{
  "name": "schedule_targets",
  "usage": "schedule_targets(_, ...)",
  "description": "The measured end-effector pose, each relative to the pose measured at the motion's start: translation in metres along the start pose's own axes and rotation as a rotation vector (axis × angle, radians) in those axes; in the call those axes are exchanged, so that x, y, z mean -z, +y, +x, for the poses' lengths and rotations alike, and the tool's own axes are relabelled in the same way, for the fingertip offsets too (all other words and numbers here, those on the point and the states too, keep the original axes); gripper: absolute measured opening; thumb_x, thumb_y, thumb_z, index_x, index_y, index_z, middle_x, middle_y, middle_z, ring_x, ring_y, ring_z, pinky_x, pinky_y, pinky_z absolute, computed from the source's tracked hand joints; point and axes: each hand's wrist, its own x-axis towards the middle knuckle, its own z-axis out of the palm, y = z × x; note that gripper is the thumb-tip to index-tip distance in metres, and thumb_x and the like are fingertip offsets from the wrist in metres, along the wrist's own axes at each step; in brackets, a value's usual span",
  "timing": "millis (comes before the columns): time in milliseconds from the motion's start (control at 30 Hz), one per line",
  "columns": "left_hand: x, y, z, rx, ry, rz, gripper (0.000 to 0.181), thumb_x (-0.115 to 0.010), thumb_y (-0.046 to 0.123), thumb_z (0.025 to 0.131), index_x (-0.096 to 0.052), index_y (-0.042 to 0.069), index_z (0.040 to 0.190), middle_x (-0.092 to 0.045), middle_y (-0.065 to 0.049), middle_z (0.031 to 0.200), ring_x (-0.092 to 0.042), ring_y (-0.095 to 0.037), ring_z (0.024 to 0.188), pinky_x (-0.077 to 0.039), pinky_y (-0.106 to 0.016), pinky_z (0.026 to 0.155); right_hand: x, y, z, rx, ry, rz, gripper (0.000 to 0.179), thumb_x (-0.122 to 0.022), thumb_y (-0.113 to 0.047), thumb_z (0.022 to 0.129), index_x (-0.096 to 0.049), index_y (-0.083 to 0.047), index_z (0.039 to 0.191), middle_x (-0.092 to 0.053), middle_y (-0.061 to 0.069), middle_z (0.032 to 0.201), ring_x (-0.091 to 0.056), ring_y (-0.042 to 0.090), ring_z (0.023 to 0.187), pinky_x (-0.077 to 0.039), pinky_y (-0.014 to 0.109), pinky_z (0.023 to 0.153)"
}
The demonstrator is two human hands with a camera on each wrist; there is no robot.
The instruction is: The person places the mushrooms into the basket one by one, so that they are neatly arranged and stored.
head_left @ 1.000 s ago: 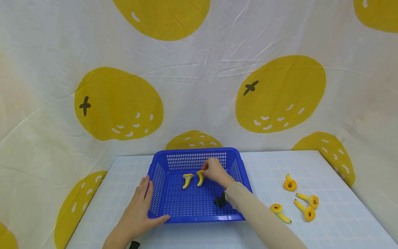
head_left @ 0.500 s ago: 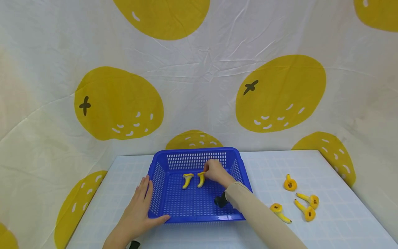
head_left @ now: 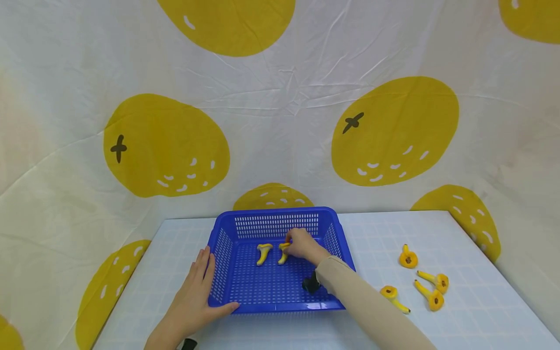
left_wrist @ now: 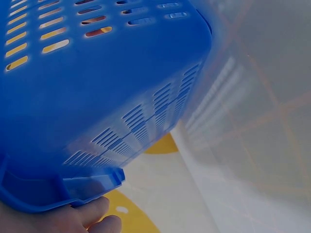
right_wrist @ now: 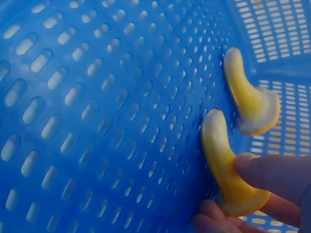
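A blue plastic basket (head_left: 275,307) with slotted walls sits on the table. Inside it, my right hand (head_left: 303,244) pinches a yellow chanterelle mushroom (right_wrist: 223,167), thumb on its stem and fingers by its cap, close over the basket floor. Beside it lies a second chanterelle (right_wrist: 243,92), stem pointing toward the front of the basket in the head view. My left hand (head_left: 191,290) rests on the basket's near left corner, fingers straight along the left side and thumb on the front rim. The left wrist view shows fingertips (left_wrist: 95,211) at the basket rim.
Several more chanterelles (head_left: 435,300) lie on the pale checked table (head_left: 477,272) to the right of the basket. One of them (head_left: 394,298) is near my right sleeve (head_left: 363,306). A white curtain with yellow fruit prints (head_left: 280,131) hangs behind the table.
My right hand has shifted slightly right and toward me, lower over the mushroom, which has moved a little with it. The left hand has stayed on the basket's corner.
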Motion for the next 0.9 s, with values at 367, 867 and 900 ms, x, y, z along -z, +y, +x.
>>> schedule_targets(367, 0.0004, -0.0010, -0.0002, -0.022, 0.017, 0.009, 0.128, -0.071, 0.074, 0.071, -0.014, -0.003, 0.157, 0.001, -0.020, 0.165, 0.004, -0.034, 0.152, -0.015, -0.061, 0.117, 0.0021, 0.0006, 0.0022, -0.015, -0.014, -0.007, 0.015, -0.079, -0.004, 0.077, -0.071, -0.002, 0.090, -0.068, 0.007, 0.088, -0.061, 0.021, 0.078, -0.055, 0.038, 0.073)
schedule_targets(867, -0.0003, -0.0025, -0.0007, -0.018, 0.017, 0.006, 0.128, -0.069, 0.075, 0.072, -0.013, -0.002, 0.157, 0.002, -0.018, 0.165, 0.005, -0.032, 0.152, -0.013, -0.058, 0.118, 0.0035, -0.0009, 0.0022, -0.051, -0.025, 0.008, 0.015, -0.078, -0.002, 0.076, -0.072, -0.002, 0.090, -0.068, 0.007, 0.089, -0.061, 0.022, 0.080, -0.055, 0.039, 0.075)
schedule_targets(900, -0.0003, -0.0024, -0.0007, -0.016, 0.014, 0.005, 0.128, -0.069, 0.075, 0.072, -0.012, -0.001, 0.157, 0.002, -0.018, 0.165, 0.005, -0.032, 0.152, -0.013, -0.058, 0.118, 0.0034, -0.0009, 0.0023, -0.055, -0.027, 0.010, 0.015, -0.078, -0.003, 0.077, -0.072, -0.003, 0.091, -0.068, 0.007, 0.089, -0.061, 0.022, 0.081, -0.055, 0.039, 0.076)
